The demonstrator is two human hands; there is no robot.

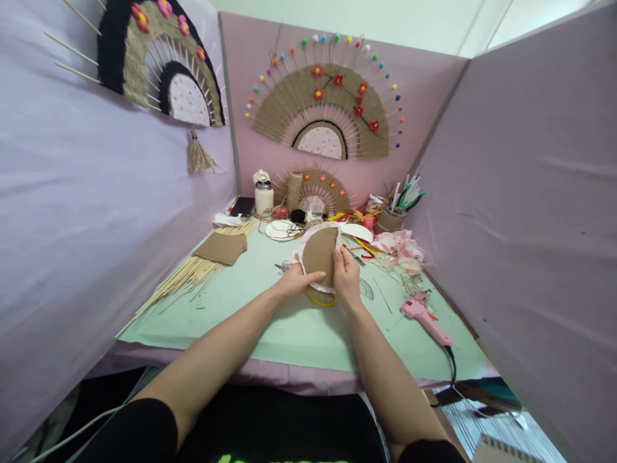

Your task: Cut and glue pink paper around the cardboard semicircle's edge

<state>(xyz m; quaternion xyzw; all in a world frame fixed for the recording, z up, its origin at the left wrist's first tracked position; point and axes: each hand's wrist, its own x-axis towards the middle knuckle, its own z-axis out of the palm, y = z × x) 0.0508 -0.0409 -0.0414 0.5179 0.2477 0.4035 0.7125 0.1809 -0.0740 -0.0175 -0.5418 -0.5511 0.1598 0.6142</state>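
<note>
Cradling a cloth-edged cardboard half-round (318, 252) over the surface (274, 328)
The left hand (292, 283) has its grip closed on the curved side, thumb across the face; the right hand (347, 278) grips the straighter edge. It looks light and fairly stiff, though creasable, with a softer rim: best held gently at opposite edges.

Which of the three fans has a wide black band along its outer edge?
The fan on the left wall, above the tassel; the large central fan and the small fan below it are brown there.
</note>
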